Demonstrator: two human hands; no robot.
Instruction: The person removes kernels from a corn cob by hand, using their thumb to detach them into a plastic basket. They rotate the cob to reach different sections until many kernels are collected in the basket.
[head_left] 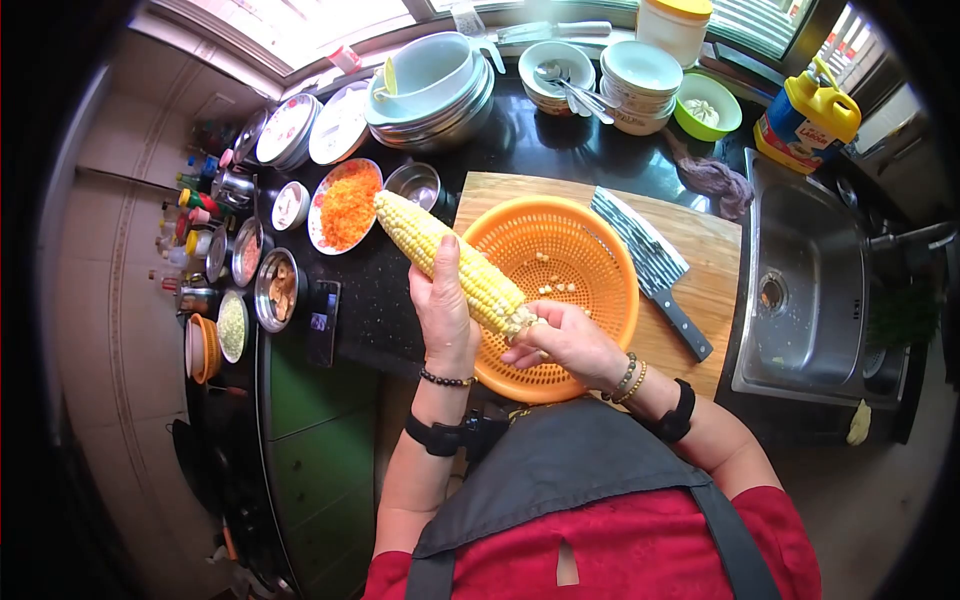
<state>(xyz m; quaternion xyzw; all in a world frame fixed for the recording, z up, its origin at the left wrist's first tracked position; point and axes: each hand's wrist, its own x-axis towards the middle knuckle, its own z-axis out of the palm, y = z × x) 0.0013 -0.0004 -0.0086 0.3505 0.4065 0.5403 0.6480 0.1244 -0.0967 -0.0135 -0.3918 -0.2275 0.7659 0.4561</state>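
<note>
A yellow corn cob (450,262) is held at a slant over the orange colander (610,250). My left hand (445,305) wraps round its middle, with the thumb lying along the kernels. At the cob's lower end, the fingers of my right hand (568,345) close on the base, where some kernels are gone. Several loose kernels (560,288) lie in the bottom of the colander. The colander rests on a wooden cutting board (700,235). Right of it on the board lies a cleaver (645,250) with a dark handle.
A plate of shredded carrot (347,205) and a small metal bowl (414,185) stand left of the board. Stacked bowls (430,90) line the window side. The sink (805,270) is at right, below a yellow jug (808,118). A phone (323,322) lies at left.
</note>
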